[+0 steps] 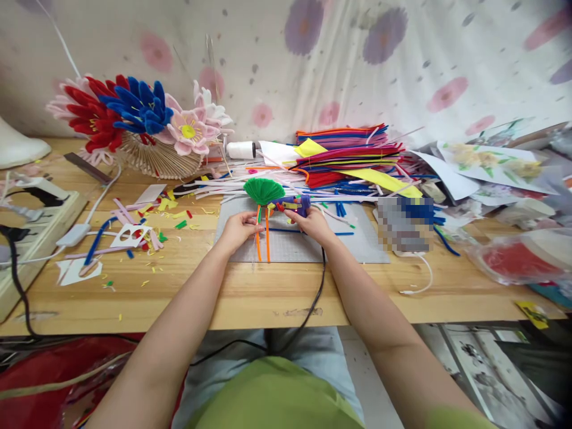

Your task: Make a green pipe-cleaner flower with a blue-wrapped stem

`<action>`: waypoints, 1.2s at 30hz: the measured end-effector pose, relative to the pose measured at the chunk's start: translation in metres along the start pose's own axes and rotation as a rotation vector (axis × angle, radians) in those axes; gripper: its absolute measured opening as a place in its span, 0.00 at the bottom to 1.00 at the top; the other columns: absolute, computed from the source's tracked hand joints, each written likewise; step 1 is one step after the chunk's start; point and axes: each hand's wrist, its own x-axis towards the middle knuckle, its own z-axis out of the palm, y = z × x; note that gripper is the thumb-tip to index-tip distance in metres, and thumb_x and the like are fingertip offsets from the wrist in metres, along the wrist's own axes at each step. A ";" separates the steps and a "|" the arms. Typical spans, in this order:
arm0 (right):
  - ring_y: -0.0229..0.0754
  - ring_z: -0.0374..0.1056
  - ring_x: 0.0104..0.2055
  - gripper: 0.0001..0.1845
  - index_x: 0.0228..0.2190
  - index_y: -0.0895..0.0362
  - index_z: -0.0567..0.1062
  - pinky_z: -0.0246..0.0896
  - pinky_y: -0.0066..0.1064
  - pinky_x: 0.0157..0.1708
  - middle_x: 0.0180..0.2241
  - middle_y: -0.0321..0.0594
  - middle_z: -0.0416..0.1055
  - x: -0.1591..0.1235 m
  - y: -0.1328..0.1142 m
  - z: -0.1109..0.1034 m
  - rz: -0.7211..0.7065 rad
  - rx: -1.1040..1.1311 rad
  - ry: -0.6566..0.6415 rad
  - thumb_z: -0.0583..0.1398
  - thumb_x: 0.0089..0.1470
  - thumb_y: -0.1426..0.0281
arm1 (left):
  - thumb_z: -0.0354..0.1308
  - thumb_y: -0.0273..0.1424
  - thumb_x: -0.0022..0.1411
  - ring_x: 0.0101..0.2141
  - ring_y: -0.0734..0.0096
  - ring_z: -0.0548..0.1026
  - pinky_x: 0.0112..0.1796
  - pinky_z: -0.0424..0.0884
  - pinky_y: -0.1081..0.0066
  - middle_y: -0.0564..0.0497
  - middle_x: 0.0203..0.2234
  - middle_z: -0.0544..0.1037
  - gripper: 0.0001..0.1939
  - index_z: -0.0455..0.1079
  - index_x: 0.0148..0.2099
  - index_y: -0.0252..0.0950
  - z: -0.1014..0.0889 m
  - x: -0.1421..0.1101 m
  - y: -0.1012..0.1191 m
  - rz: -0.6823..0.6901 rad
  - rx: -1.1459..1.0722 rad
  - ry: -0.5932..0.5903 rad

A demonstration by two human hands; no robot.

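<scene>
Left hand: the person's left hand (241,231) has thumb and fingertips pinched together on a thin green stem (259,214).
Green fan: a fuzzy, pleated fan shape (263,190) sits atop that stem, above the grey mat's (366,241) back edge; two orange strips (268,241) extend below it.
Right hand: the right hand (316,225) is wrapped around a purple glue gun (302,204), nozzle pointing left, near the fan's base.
Cord: a black cord (319,289) runs from beneath the right hand over the front edge of the wooden table (179,307).
Table back: red, blue and pink fuzzy flowers (142,110) at left; bundled, colourful pipe cleaners (353,156) right of centre.
Table left: paper and fuzzy scraps (130,235) lie scattered beside a power strip (67,214).
</scene>
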 end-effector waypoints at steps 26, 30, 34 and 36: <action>0.41 0.66 0.27 0.22 0.28 0.58 0.75 0.59 0.30 0.27 0.22 0.40 0.70 0.003 0.001 0.000 -0.059 -0.062 0.001 0.57 0.44 0.52 | 0.67 0.23 0.37 0.21 0.76 0.72 0.23 0.68 0.75 0.55 0.23 0.71 0.23 0.70 0.40 0.33 0.000 -0.001 0.001 0.002 0.024 -0.007; 0.38 0.64 0.24 0.22 0.25 0.58 0.74 0.57 0.29 0.26 0.20 0.38 0.69 0.003 0.003 -0.002 -0.056 -0.097 -0.041 0.57 0.44 0.50 | 0.66 0.24 0.38 0.21 0.76 0.72 0.24 0.68 0.75 0.54 0.24 0.72 0.23 0.70 0.41 0.33 0.000 0.000 -0.001 0.005 0.039 -0.018; 0.36 0.61 0.22 0.23 0.22 0.57 0.72 0.56 0.29 0.25 0.20 0.37 0.68 0.002 0.005 -0.002 -0.042 -0.113 -0.060 0.57 0.42 0.48 | 0.66 0.24 0.38 0.22 0.76 0.72 0.23 0.68 0.75 0.53 0.25 0.73 0.23 0.71 0.41 0.34 0.000 0.000 0.000 0.004 0.055 -0.020; 0.36 0.60 0.22 0.24 0.20 0.57 0.71 0.54 0.28 0.24 0.19 0.37 0.67 0.001 0.005 -0.003 -0.045 -0.109 -0.073 0.56 0.42 0.48 | 0.66 0.24 0.38 0.21 0.76 0.72 0.23 0.67 0.76 0.53 0.24 0.72 0.24 0.71 0.42 0.34 0.000 -0.001 0.001 0.001 0.058 -0.025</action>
